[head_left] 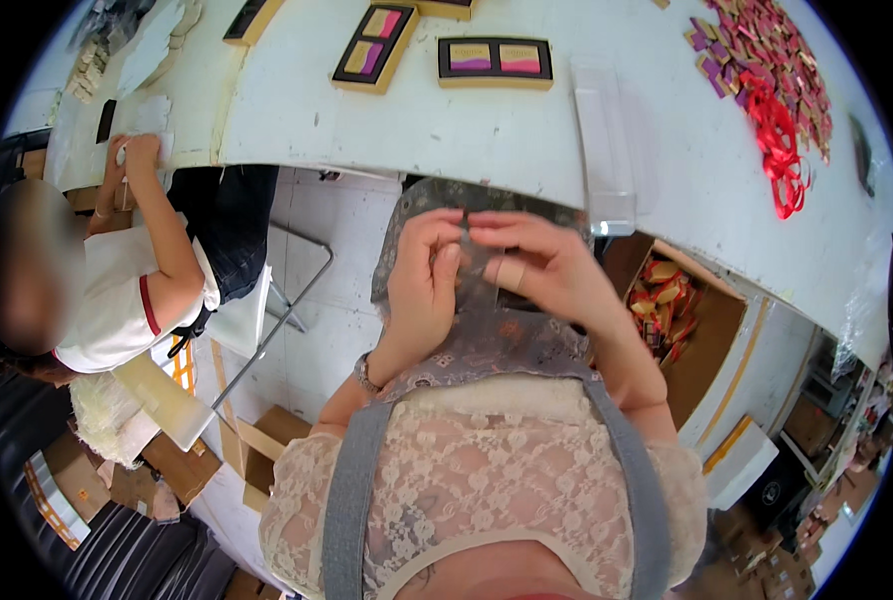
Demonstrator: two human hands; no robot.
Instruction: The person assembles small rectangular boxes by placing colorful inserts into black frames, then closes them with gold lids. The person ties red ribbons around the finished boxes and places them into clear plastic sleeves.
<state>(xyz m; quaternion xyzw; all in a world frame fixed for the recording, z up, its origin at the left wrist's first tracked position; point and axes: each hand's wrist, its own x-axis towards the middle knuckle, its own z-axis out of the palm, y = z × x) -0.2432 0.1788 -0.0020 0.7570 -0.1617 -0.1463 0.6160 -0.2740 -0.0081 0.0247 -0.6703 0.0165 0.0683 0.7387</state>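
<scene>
Boxes (pixel 363 88) on the table (pixel 317 130), open and face up, likely to show their purple and pink inserts (pixel 367 57); left hand (pixel 422 275) and right hand (pixel 552 265) fingertip to fingertip or nearly so, just above the patterned apron (pixel 502 345), perhaps bracing each other, too blurred to tell any small thing pinched between; clear plastic casing (pixel 602 150) further right, carton (pixel 715 345) of red-and-gold pieces (pixel 667 290) below, red ribbon (pixel 775 145) against a packet heap (pixel 767 55), seemingly within reach

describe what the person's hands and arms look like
The left hand and right hand are ungloved. A greyish bracelet-like band circles the left wrist; a pale wrap rings one right-hand finger. Short cream lace sleeves leave the forearms bare.
</scene>
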